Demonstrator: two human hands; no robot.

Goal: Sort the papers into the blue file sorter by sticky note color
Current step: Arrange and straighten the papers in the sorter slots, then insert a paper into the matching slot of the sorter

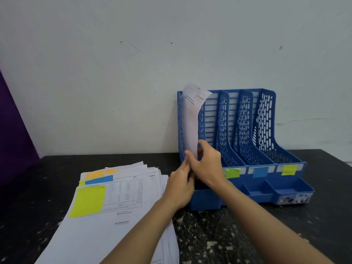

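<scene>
A blue file sorter (264, 121) with several slots stands against the wall on the right. Its front labels carry a green (232, 172), a blue (260, 172) and a yellow-green sticky note (288, 169). One sheet of paper (191, 119) stands upright in the leftmost slot, its top curling right. Both hands hold its lower edge: my right hand (208, 164) pinches it from the right, my left hand (181, 184) touches it from the left. A loose pile of papers (118, 212) lies at the left, with a yellow-green note (88, 201) on top and blue (99, 180) and orange notes (95, 174) showing behind.
The dark speckled table (238, 235) runs to a white wall behind. A purple panel (13, 134) stands at the far left. The sorter's front has small open trays (282, 186).
</scene>
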